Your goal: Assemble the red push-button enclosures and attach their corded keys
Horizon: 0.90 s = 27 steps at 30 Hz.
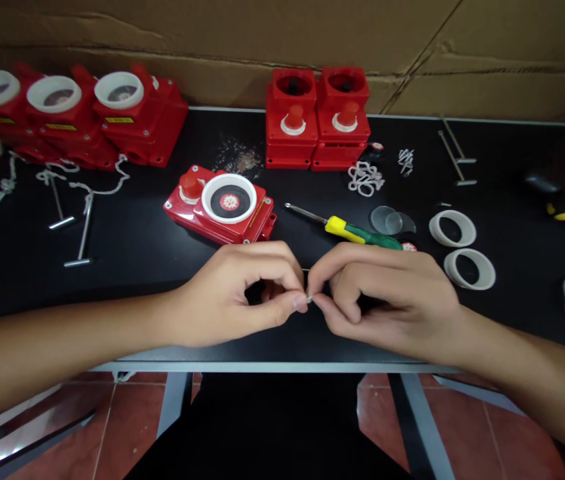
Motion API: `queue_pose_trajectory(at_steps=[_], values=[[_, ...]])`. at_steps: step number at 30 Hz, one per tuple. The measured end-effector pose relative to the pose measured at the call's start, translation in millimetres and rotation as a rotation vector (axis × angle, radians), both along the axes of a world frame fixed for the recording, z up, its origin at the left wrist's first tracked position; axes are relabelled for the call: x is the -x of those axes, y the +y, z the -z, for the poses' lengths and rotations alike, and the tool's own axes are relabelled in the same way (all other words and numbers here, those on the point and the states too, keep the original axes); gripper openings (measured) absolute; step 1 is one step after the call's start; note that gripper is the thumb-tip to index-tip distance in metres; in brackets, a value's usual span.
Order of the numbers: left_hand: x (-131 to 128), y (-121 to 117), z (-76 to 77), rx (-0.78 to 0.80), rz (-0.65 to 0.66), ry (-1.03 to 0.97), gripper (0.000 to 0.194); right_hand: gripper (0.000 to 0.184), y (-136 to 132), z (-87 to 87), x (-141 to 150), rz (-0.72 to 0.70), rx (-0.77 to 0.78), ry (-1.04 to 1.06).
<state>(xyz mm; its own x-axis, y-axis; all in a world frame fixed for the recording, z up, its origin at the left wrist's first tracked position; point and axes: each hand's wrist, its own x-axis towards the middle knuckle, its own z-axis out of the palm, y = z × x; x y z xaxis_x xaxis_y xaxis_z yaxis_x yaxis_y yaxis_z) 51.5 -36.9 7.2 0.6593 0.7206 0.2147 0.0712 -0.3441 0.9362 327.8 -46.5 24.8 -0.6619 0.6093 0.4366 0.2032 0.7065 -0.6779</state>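
My left hand (255, 293) and my right hand (387, 290) meet above the front of the black table, thumb and forefinger pinched on each. Between their fingertips shows a tiny whitish piece (309, 300), mostly hidden, so its kind is unclear. Just behind my left hand lies a red alarm-type box (197, 217) with a white ring around a dark disc and a red knob. A screwdriver (345, 230) with a yellow and green handle rests behind my right hand, its tip pointing left.
Three red boxes (147, 133) with cords and metal T-bars (84, 233) stand left. Two more red boxes (290, 143) stand at the back. Coiled white cord (365, 179), small screws (405, 160), clear discs (386, 220) and white rings (471, 270) lie right. A cardboard wall (242, 40) closes the back.
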Motion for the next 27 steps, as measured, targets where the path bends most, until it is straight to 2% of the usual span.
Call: queue_pose_trajectory(at_steps=[3,5,9,13,17,27], values=[[-0.3,0.5,1.7,0.117,0.031,-0.015,0.018,0.043,1.5,1.2,0.1,-0.01,0.048,0.017],[-0.2,0.9,2.0,0.134,0.034,-0.008,0.023,0.042,0.9,1.5,0.6,-0.014,0.054,0.015],[0.0,0.9,3.0,0.176,0.038,-0.062,0.035,0.042,-2.7,1.0,0.2,0.001,-0.036,-0.038],[0.5,-0.9,2.9,0.31,0.047,-0.054,0.022,0.041,-5.3,1.0,-2.2,0.037,-0.206,-0.123],[0.0,-0.3,0.8,0.397,0.059,-0.033,0.011,0.041,-6.4,1.0,-3.6,0.077,-0.231,-0.14],[1.7,4.7,-4.0,0.27,0.092,0.041,0.019,0.043,-7.1,-2.3,-3.9,0.118,-0.276,-0.159]])
